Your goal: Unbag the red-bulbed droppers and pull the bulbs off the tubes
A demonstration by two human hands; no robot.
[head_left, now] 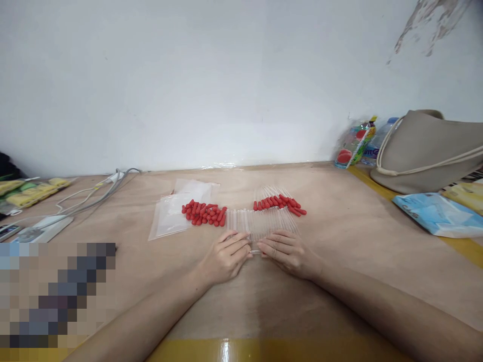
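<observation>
A row of thin clear tubes [260, 221] lies side by side on the table, pointing away from me. At its near edge, my left hand [231, 254] and my right hand [285, 251] face each other with curled fingers. A clear tube [255, 252] lies crosswise between the fingertips, and both hands appear to pinch it; the thumbs are mostly hidden. Left of the row sits a heap of red rubber bulbs [204, 213]. Beyond it on the right, thin pale sticks or tubes [269, 191] lie with red bulbs [279, 202] at their near ends.
Clear plastic bags [166, 218] lie flat behind the red heap. Cables [101, 191] and a white power strip [47, 229] are on the left. On the right are bottles [354, 143], a grey bag [426, 151] and a blue tissue pack [437, 213]. A white wall [226, 85] closes the back.
</observation>
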